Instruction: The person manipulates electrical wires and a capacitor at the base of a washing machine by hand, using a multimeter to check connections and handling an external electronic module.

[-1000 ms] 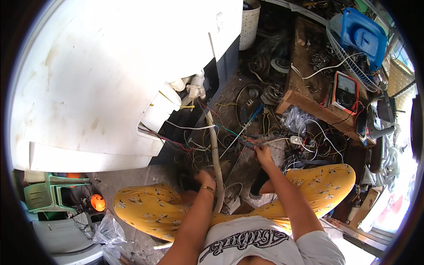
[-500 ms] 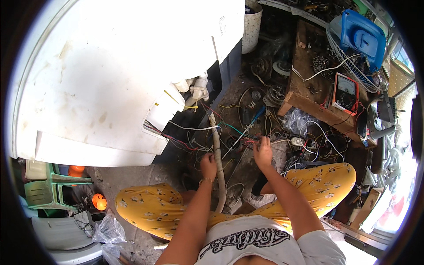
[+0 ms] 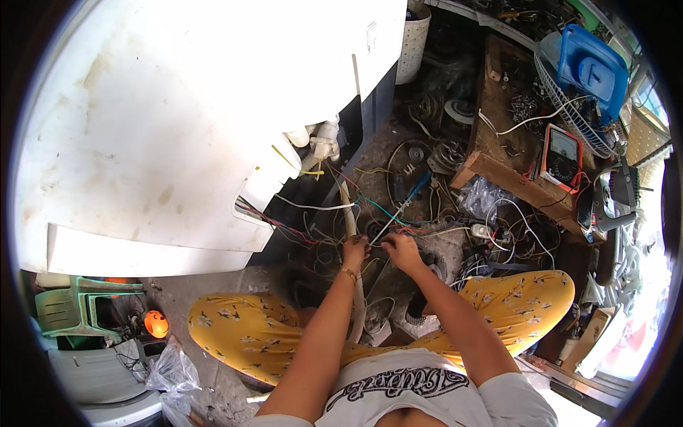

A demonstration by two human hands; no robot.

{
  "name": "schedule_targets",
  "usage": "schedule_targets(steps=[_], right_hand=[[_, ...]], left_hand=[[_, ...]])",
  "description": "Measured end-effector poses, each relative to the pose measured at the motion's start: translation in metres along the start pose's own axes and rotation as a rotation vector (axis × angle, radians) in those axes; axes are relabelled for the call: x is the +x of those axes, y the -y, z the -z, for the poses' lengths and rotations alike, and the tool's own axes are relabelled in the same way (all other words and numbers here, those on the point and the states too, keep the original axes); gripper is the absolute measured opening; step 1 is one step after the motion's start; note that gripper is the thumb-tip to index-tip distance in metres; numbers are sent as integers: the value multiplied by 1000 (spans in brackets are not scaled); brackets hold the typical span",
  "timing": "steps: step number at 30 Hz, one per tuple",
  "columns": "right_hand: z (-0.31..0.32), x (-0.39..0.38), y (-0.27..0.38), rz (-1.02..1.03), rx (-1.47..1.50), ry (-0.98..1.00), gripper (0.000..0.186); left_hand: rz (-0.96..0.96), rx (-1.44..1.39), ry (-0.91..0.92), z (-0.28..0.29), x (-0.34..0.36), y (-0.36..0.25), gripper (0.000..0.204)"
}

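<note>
My left hand (image 3: 356, 252) is closed in a pinch beside the pale drain hose (image 3: 349, 213). Close to it on the right, my right hand (image 3: 402, 252) also pinches, its fingertips turned toward the left hand. A thin wire seems to run across the small gap between them, its ends hidden by my fingers. Red, green and white wires spread around both hands. A white wire (image 3: 313, 207) and several red wires (image 3: 293, 231) come out of the large white appliance (image 3: 156, 156) at the left. Just beyond my right hand lies a blue-handled screwdriver (image 3: 418, 186).
A white plastic valve (image 3: 325, 139) sticks out of the appliance. On the low wooden bench (image 3: 491, 153) at the right stands an orange-framed analog multimeter (image 3: 561, 158) near a blue plastic part (image 3: 590, 71). A green plastic chair (image 3: 92, 306) and an orange ball (image 3: 156, 324) are at the left.
My hands have come together: the right moved left and slightly down, the left moved right and up. The view has shifted slightly.
</note>
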State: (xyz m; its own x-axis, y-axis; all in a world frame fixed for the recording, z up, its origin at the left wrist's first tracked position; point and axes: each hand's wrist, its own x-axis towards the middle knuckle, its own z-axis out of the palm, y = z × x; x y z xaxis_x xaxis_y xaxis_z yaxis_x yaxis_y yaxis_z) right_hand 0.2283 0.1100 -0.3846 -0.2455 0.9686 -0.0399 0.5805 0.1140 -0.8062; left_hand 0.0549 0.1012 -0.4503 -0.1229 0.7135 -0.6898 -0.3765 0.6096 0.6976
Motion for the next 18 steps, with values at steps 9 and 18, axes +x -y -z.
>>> schedule_targets(steps=[9,18], right_hand=[[26,-29,-21,90,-256,-202,14],[50,-33,21,261,-274,-221,24]], left_hand=[[115,-402,161,-4,-50,4,13],[-82,-449,193,-16,-68,-20,15]])
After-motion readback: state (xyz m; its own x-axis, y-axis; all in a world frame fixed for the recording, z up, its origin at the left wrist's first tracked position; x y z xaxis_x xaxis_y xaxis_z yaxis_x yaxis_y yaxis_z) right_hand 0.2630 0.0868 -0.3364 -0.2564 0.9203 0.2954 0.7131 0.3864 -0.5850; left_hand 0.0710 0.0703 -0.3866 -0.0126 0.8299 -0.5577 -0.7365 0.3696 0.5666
